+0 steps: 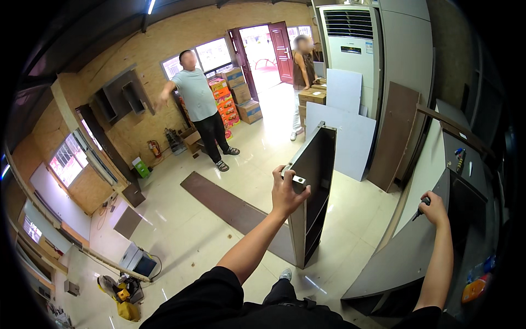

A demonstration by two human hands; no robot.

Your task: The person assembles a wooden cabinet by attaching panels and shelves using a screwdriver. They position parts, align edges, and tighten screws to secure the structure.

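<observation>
My left hand (289, 196) is closed at the near edge of a tall, narrow cabinet frame (316, 181), which stands upright on the floor with dark inner faces. By its fingers shows a small pale block (298, 180) with a dark hole; whether it is part of the frame I cannot tell. Out to the right, my right hand (434, 209) is wrapped round a small black tool (422, 206), its kind too small to make out. That hand is above a large grey cabinet (402, 255), which has a curved edge and dark open compartments.
A long brown board (219, 205) lies on the floor beyond the frame. Grey panels (342, 137) lean against an air conditioner (353, 49). Two people stand ahead, one (197, 96) near stacked boxes (223, 104), another (301, 68) by the doorway. Yellow-and-black tools (123, 293) lie lower left.
</observation>
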